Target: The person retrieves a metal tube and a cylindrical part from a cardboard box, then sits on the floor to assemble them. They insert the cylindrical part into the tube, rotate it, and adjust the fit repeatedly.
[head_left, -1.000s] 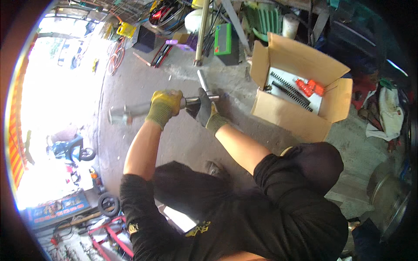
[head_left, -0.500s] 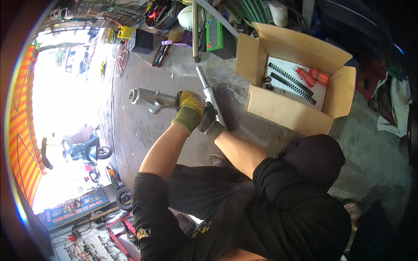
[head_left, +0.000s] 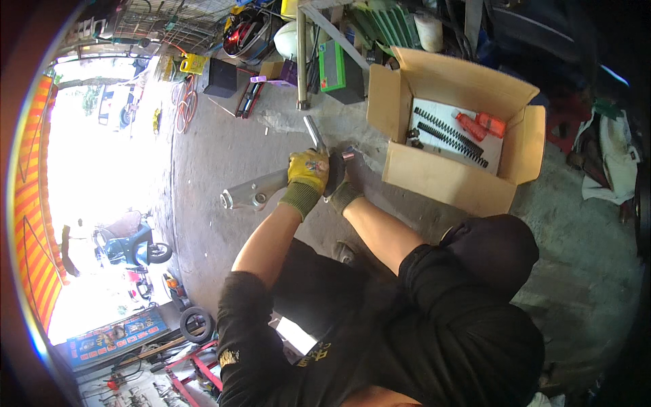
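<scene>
A grey metal fork leg [head_left: 261, 192] is gripped mid-length by the closed fingers of the yellow-gloved left hand [head_left: 308, 171], above the concrete floor [head_left: 224, 149]. Its shiny tube [head_left: 313, 134] points to 12 o'clock. The dark-gloved right hand [head_left: 344, 182] is closed on the leg just beside the left; an open cardboard box [head_left: 441, 180] lies at 3 o'clock.

a grey concrete floor [head_left: 224, 163] carries everything here. an open cardboard box [head_left: 441, 180] sits on it toward the far right side, flaps spread. at the floor's far edge stand a green battery [head_left: 332, 66], a black box [head_left: 220, 78], a small purple box [head_left: 279, 71] and a metal post [head_left: 302, 57]. a red-and-black tool [head_left: 248, 100] lies flat beside the black box. a white rag [head_left: 614, 163] lies at the right edge.
</scene>
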Demonstrator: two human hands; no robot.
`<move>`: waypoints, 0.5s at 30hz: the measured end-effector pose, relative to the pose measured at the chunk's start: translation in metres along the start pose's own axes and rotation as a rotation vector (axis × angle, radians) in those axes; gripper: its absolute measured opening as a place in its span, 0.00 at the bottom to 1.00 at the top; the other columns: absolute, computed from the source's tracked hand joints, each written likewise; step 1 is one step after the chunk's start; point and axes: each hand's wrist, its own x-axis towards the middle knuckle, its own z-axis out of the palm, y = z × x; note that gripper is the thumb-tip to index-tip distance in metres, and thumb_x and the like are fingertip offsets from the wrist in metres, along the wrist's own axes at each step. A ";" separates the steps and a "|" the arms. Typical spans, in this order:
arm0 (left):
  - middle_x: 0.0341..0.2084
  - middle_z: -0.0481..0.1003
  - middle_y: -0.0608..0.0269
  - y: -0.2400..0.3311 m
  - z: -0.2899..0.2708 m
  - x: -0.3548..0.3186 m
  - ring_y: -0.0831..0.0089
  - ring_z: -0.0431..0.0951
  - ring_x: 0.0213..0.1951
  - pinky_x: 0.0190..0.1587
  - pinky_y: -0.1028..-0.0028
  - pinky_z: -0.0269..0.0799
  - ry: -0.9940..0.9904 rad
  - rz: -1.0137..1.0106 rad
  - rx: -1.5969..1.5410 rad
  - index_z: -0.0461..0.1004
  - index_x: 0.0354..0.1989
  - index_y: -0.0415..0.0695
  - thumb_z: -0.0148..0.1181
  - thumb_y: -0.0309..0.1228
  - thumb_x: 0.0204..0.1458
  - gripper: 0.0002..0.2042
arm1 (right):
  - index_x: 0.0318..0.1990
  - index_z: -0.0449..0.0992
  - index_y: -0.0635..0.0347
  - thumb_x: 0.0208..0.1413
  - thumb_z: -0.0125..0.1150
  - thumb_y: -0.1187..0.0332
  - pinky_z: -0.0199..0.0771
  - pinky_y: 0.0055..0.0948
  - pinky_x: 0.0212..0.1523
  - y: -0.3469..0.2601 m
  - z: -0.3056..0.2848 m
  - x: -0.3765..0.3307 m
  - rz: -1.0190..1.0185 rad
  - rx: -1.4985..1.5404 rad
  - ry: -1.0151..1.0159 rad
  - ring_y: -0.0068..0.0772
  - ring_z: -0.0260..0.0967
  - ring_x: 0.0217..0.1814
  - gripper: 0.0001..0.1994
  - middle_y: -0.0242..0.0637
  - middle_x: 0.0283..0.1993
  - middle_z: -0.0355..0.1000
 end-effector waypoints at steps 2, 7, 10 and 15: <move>0.52 0.80 0.50 -0.015 0.005 -0.020 0.53 0.83 0.52 0.50 0.54 0.76 0.094 0.043 -0.047 0.71 0.64 0.42 0.56 0.39 0.62 0.24 | 0.50 0.73 0.56 0.70 0.48 0.44 0.68 0.58 0.67 -0.005 -0.002 0.009 0.073 0.058 0.082 0.54 0.71 0.60 0.23 0.46 0.53 0.74; 0.62 0.74 0.45 -0.070 -0.061 -0.115 0.49 0.78 0.60 0.61 0.55 0.75 0.149 0.143 -0.935 0.62 0.74 0.44 0.62 0.53 0.61 0.37 | 0.41 0.80 0.67 0.69 0.44 0.43 0.82 0.45 0.44 -0.094 -0.010 0.035 0.036 -0.640 0.090 0.48 0.79 0.37 0.31 0.50 0.38 0.81; 0.63 0.74 0.43 -0.078 0.006 -0.135 0.51 0.80 0.57 0.60 0.54 0.76 -0.035 -0.103 -2.089 0.58 0.76 0.48 0.60 0.53 0.64 0.37 | 0.40 0.80 0.70 0.67 0.45 0.40 0.81 0.52 0.44 -0.096 0.002 0.021 0.273 -0.512 0.188 0.51 0.79 0.35 0.34 0.52 0.38 0.80; 0.61 0.72 0.47 -0.016 0.089 -0.138 0.56 0.78 0.56 0.60 0.58 0.75 -0.303 -0.124 -2.612 0.56 0.75 0.45 0.64 0.40 0.64 0.34 | 0.48 0.75 0.69 0.66 0.54 0.38 0.83 0.44 0.45 -0.055 -0.022 -0.001 0.364 -0.559 0.040 0.45 0.78 0.37 0.33 0.45 0.37 0.78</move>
